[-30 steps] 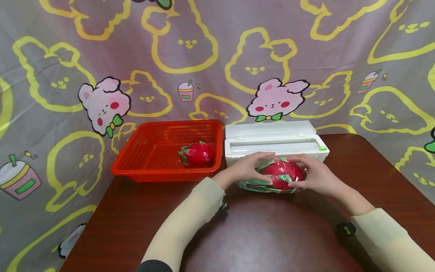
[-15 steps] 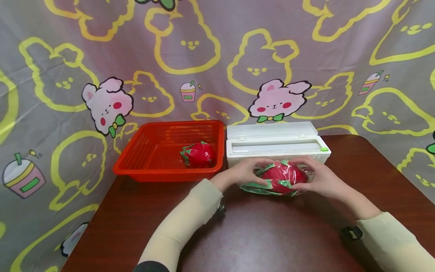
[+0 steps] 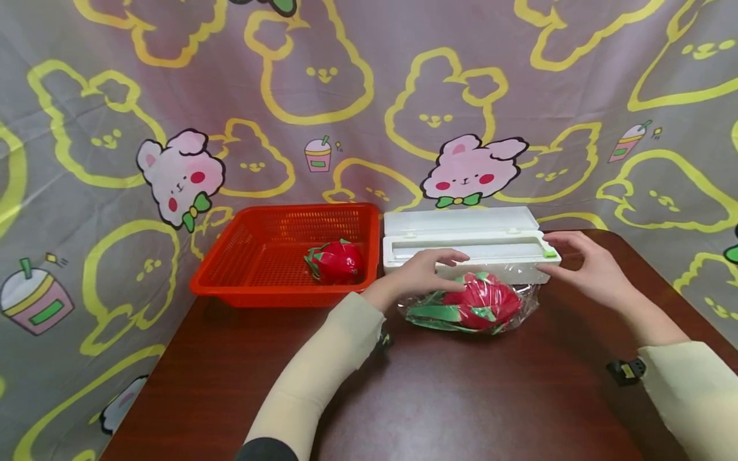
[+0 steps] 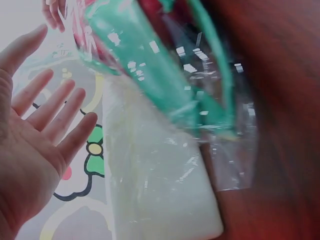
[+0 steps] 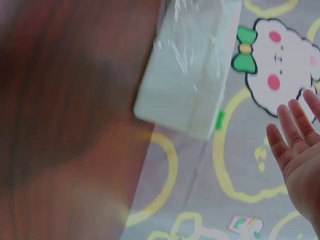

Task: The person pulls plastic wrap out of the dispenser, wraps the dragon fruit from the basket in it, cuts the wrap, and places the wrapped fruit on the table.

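A red dragon fruit (image 3: pixel 483 301) with green leaf tips lies on the table, loosely covered in clear plastic wrap (image 3: pixel 527 304). Just behind it stands a white cling film dispenser (image 3: pixel 403 272), lid raised, a green slider (image 3: pixel 549 251) at its right end. My left hand (image 3: pixel 419 274) hovers at the fruit's left side, fingers spread; in the left wrist view its palm (image 4: pixel 37 150) holds nothing. Beside the dispenser's right end is my right hand (image 3: pixel 596 269), fingers parted near the slider. The right wrist view shows that palm (image 5: pixel 305 167) bare, with the dispenser (image 5: pixel 185 70) alongside.
An orange-red plastic basket (image 3: pixel 230 293) stands left of the dispenser, with another dragon fruit (image 3: pixel 337 261) inside. Behind everything hangs a grey curtain (image 3: pixel 357 77) with yellow rabbit prints. The dark wooden table (image 3: pixel 450 397) extends in front.
Both hands have let go of the wrapped dragon fruit. My right hand has moved right and up to the dispenser's end; the left has lifted slightly off the fruit, which stays in place.
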The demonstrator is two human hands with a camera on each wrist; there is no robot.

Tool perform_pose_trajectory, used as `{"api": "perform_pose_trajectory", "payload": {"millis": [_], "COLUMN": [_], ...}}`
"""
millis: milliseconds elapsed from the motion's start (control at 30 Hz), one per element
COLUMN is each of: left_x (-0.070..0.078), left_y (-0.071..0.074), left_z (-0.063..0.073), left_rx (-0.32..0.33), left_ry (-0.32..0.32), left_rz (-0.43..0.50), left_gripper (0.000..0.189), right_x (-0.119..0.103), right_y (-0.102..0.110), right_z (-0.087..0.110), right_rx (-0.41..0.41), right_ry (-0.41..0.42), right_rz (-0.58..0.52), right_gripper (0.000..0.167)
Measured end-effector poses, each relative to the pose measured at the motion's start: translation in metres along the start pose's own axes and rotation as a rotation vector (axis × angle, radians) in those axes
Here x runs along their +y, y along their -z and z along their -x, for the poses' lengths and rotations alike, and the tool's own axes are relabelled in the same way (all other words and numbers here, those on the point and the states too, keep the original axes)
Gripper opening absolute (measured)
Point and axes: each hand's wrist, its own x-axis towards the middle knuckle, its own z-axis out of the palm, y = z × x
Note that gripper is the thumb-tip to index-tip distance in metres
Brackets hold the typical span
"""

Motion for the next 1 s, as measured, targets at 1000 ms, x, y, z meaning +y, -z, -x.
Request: {"api": "perform_pose_trajectory", "payload": {"millis": [1000], "left_x": [0.001], "left_y": [0.006], "left_z": [-0.051], "left_rx": [0.072], "left_ry": [0.008], "left_rz": [-0.165], "left_gripper": [0.041], "right_x": [0.075], "right_y": [-0.004], "right_z": [-0.014], "right_rx": [-0.231], "right_ry": [-0.264], "right_rz": [0.054], "right_gripper": [0.083]}}
